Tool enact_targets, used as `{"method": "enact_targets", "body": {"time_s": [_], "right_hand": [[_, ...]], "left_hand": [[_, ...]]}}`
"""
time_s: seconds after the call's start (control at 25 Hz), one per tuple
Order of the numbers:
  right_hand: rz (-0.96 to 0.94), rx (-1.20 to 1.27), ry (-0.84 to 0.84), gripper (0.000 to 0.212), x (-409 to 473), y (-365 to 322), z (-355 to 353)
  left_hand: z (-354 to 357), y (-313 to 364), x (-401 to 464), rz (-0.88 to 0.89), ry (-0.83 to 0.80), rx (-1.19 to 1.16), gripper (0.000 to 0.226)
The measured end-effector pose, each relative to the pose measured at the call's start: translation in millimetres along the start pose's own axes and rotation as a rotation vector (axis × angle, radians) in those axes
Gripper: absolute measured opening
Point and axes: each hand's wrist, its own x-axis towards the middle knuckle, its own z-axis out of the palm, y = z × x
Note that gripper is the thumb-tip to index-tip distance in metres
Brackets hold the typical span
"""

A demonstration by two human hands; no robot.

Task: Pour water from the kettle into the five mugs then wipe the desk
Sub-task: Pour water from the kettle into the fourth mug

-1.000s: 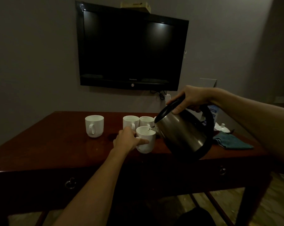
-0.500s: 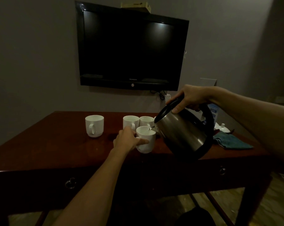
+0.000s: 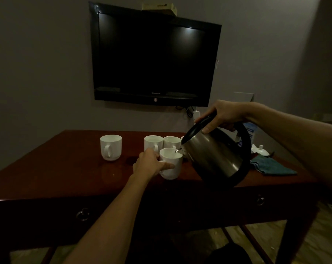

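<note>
Open desk (image 3: 56,168) surface at left and front-left, from the near edge up to the lone mug (image 3: 110,147). Clear lane between that mug and the two back mugs (image 3: 162,142). Centre blocked: front mug (image 3: 170,164) gripped by left hand (image 3: 149,165), kettle (image 3: 216,155) tilted just beside it, spout over its rim, held by right hand (image 3: 222,116). Right end obstructed by cloth (image 3: 272,165) and lid (image 3: 261,150). Back edge bounded by wall; TV (image 3: 155,54) overhead.
</note>
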Motion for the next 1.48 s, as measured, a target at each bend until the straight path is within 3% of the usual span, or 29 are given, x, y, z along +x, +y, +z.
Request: {"method": "enact_targets", "body": {"time_s": [0.64, 1.32, 1.48], "right_hand": [[-0.010, -0.015, -0.003, 0.050, 1, 1, 0], [-0.008, -0.065, 0.001, 0.050, 7, -4, -3], [-0.006, -0.054, -0.008, 0.059, 9, -4, -3]], "left_hand": [[-2, 2, -2, 0.003, -0.017, 0.000, 0.048], [-4, 5, -4, -0.005, -0.034, -0.031, 0.053], [-5, 6, -6, -0.001, -0.029, -0.038, 0.053]]}}
